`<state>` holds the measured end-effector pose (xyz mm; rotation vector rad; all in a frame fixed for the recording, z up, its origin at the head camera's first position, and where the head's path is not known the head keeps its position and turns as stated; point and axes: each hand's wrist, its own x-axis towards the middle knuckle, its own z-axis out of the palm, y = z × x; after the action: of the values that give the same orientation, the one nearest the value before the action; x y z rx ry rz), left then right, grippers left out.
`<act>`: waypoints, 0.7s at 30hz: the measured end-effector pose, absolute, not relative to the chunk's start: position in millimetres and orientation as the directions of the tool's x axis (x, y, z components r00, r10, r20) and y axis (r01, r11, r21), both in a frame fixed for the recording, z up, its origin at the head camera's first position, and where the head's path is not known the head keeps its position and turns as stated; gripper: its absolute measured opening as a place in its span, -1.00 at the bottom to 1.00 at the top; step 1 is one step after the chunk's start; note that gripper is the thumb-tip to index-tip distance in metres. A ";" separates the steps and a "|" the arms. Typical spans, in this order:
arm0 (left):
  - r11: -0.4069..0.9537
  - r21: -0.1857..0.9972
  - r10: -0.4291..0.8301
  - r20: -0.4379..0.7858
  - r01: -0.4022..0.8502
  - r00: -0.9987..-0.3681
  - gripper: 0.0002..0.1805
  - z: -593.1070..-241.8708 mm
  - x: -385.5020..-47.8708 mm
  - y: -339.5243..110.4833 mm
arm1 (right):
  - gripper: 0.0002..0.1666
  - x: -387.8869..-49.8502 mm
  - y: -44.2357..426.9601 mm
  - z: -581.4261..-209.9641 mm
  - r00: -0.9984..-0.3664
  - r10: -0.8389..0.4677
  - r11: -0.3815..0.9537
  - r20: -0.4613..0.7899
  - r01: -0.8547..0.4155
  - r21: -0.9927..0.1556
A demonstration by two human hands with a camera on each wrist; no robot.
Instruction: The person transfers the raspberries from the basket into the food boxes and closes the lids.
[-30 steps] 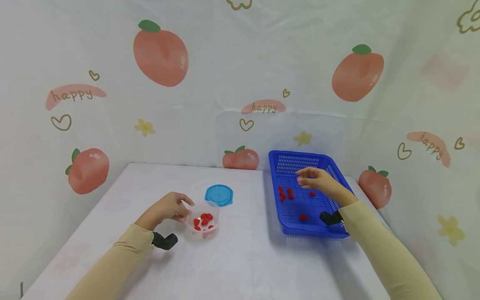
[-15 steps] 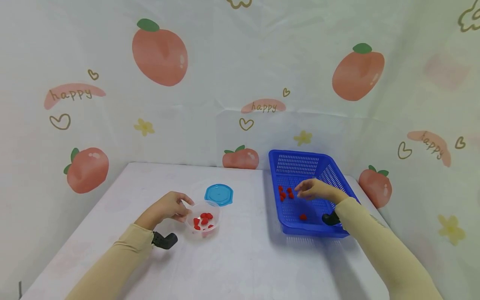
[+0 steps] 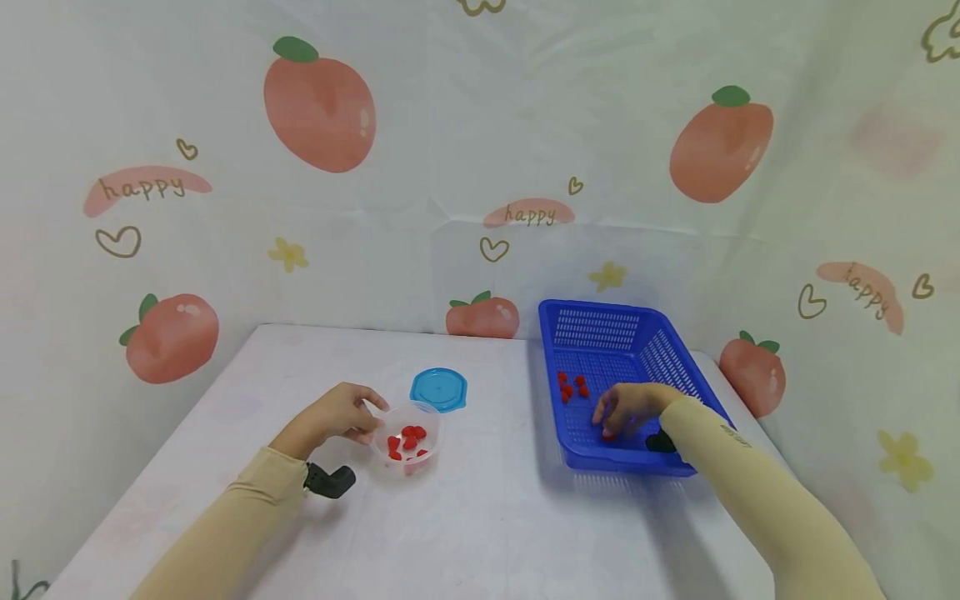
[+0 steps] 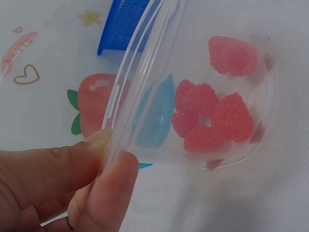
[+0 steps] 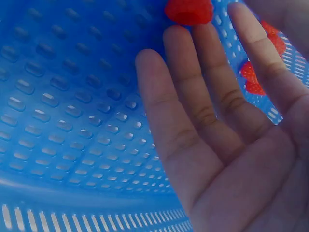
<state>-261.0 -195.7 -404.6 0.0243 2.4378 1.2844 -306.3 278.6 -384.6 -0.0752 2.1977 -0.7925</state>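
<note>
In the head view my left hand (image 3: 343, 414) pinches the near-left rim of a clear plastic tub (image 3: 437, 435) between thumb and fingers. Several raspberries (image 4: 232, 116) lie on the tub's bottom, seen through its wall in the left wrist view. My right hand (image 3: 632, 407) is down inside a blue plastic basket (image 3: 622, 460), fingers pointing at its floor. One raspberry (image 5: 189, 10) sits right at the tips of its fingers (image 5: 181, 53), which are only slightly bent; whether they touch it I cannot tell. A cluster of other raspberries (image 3: 566, 392) lies by the basket's left wall.
A blue lid (image 3: 438, 389) lies on the white table (image 3: 480, 517) just behind the tub. The basket's slotted walls rise around my right hand. A patterned cloth backdrop (image 3: 420, 167) stands behind the table.
My right hand has sunk lower into the basket and come nearer, to the raspberry close to the front wall. My left hand and the tub have stayed put.
</note>
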 end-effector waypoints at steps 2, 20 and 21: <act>0.584 0.796 0.188 -0.326 -0.162 -0.927 -0.66 -404.3 -261.0 -195.6 | -0.76 -305.9 277.0 -385.2 -0.689 -0.275 0.813 -0.671 0.206 -0.545; 0.590 0.792 0.184 -0.323 -0.158 -0.928 -0.66 -406.6 -262.6 -195.0 | -0.87 -306.7 275.7 -392.1 -0.723 -0.247 0.859 -0.645 0.144 -0.491; 0.592 0.790 0.179 -0.324 -0.161 -0.929 -0.66 -406.5 -262.8 -194.5 | -0.88 -307.5 277.4 -391.4 -0.727 -0.258 0.855 -0.636 0.135 -0.501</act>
<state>-262.8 -194.5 -406.5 0.0145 2.4525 1.2706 -307.5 277.4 -391.4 -0.0891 2.2858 -0.6861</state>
